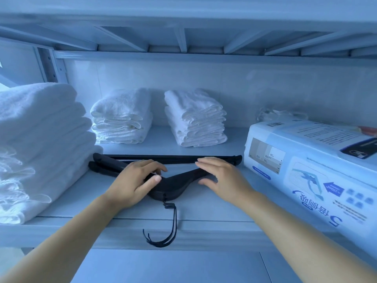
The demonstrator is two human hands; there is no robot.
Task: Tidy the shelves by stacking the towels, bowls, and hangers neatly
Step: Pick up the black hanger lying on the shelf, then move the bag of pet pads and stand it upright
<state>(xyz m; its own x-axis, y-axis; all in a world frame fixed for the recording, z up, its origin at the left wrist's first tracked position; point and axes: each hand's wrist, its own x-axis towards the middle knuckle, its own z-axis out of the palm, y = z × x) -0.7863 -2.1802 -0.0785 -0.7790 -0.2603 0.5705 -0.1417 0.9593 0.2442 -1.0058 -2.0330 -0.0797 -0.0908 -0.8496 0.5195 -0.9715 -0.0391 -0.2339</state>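
Black hangers (175,186) lie stacked flat near the front of the white shelf (204,209), their hooks (163,240) hanging over the front edge. My left hand (134,180) rests on the left arm of the top hanger, thumb and fingers curled round it. My right hand (222,178) hovers over the right arm with fingers straight, holding nothing. Two piles of folded white towels (122,117) (195,119) stand at the back of the shelf. A taller pile of thick white towels (38,139) fills the left end.
A large plastic-wrapped pack (310,168) with printed labels lies at the right end of the shelf. Some clear bags (279,115) sit behind it. The upper shelf's underside (183,37) hangs close overhead. A lower shelf surface (167,266) shows below the front edge.
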